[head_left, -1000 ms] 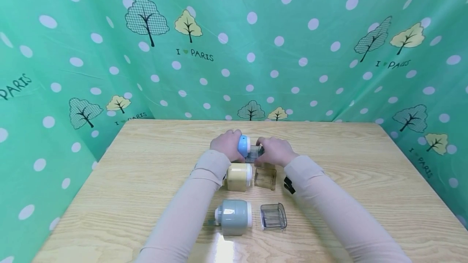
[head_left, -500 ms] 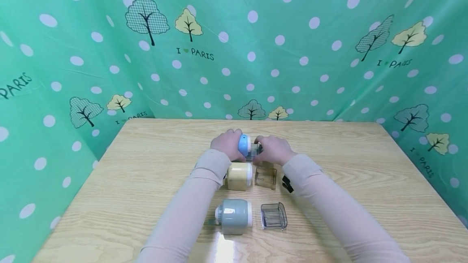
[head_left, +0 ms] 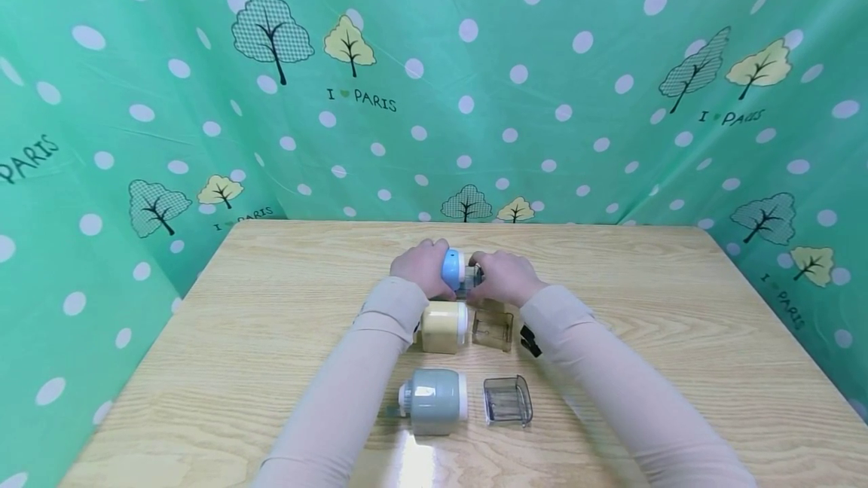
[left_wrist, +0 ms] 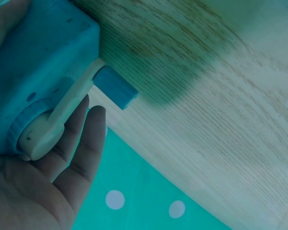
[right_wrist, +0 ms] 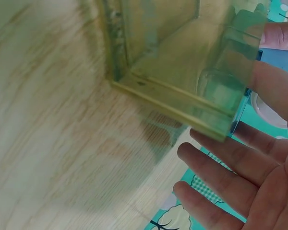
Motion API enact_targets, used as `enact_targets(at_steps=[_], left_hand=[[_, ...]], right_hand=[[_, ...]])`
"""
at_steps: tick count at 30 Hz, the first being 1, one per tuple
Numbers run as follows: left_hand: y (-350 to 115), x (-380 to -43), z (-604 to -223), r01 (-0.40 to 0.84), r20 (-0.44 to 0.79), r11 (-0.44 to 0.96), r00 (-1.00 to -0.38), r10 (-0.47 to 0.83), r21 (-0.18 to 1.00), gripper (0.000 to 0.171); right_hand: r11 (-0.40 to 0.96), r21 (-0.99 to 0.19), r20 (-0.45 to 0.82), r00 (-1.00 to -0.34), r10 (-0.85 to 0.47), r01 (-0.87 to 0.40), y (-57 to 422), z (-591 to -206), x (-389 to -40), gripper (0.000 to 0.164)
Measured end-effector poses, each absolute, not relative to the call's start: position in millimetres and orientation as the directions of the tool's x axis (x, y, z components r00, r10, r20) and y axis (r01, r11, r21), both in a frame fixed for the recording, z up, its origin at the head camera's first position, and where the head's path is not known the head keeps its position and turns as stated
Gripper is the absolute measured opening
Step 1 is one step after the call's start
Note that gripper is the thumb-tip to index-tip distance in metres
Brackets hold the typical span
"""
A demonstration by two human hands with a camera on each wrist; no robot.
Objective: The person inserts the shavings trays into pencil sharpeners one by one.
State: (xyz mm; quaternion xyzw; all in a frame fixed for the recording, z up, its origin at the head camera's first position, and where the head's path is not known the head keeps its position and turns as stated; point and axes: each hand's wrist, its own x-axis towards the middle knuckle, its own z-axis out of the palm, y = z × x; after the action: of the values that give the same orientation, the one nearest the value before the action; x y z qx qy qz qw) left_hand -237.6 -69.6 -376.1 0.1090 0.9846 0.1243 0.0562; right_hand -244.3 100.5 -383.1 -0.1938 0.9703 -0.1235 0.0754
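Observation:
At the middle of the wooden table (head_left: 271, 307), my left hand (head_left: 422, 268) grips a blue crank sharpener (head_left: 452, 269) lying on its side. My right hand (head_left: 505, 277) holds a small clear tray (head_left: 472, 277) against the sharpener's open end, and most of the tray is hidden. The left wrist view shows the blue sharpener (left_wrist: 43, 62), its cream crank arm (left_wrist: 62, 115) and my left hand (left_wrist: 62, 177) cupping it. In the right wrist view the greenish clear tray (right_wrist: 182, 62) sits between my thumb and the fingers (right_wrist: 230, 177).
Nearer me lie a yellow sharpener (head_left: 444, 327) with a tinted tray (head_left: 492, 328) beside it, then a grey-green sharpener (head_left: 432, 401) with a clear grey tray (head_left: 507, 401). A green dotted backdrop (head_left: 475, 96) walls in the table on three sides.
My right hand has slid a little to the left, and less of the clear tray shows beside the blue sharpener. The left hand has stayed put.

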Motion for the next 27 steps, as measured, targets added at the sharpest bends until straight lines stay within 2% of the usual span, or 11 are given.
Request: enact_targets(at_steps=[22, 27], left_hand=[[-70.5, -238.3, -378.7, 0.195, -0.086, 0.944, -0.971, 0.225, 0.268, 0.079], [-69.8, -238.7, -378.1, 0.196, -0.085, 0.942, -0.970, 0.227, 0.271, 0.079]], right_hand=[[0.899, -0.242, -0.096, -0.913, -0.397, -0.365, 92.0, -385.3, -244.8, 0.066], [0.894, -0.255, -0.093, -0.911, -0.401, -0.368, 90.7, -385.8, -245.3, 0.060]])
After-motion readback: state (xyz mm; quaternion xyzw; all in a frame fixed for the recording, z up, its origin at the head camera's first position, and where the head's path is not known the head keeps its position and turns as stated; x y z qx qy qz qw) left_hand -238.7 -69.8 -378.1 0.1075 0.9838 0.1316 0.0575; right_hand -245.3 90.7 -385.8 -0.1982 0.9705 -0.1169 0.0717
